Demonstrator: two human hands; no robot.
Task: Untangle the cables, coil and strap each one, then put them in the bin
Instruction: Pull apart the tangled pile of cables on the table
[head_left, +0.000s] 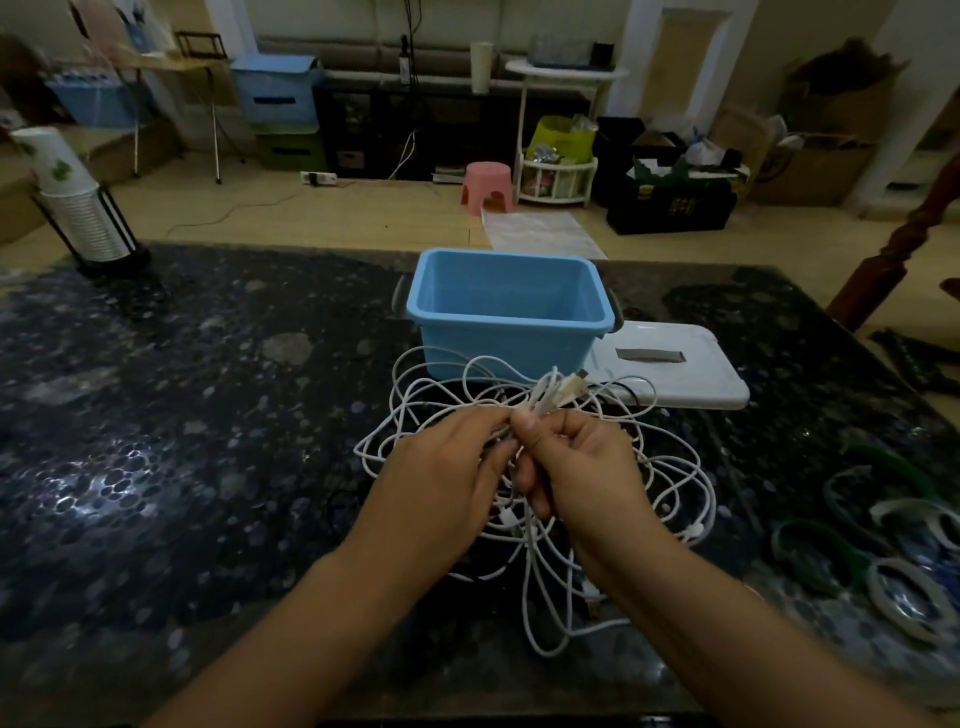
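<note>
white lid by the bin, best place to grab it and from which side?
Probably the lid's near long edge, coming from the right. It lies flat on the table beside the blue bin, which blocks its left end, and cable loops cross the near-left corner. The right half is bare. The slot on top might take fingertips; its depth can't be told.
</note>
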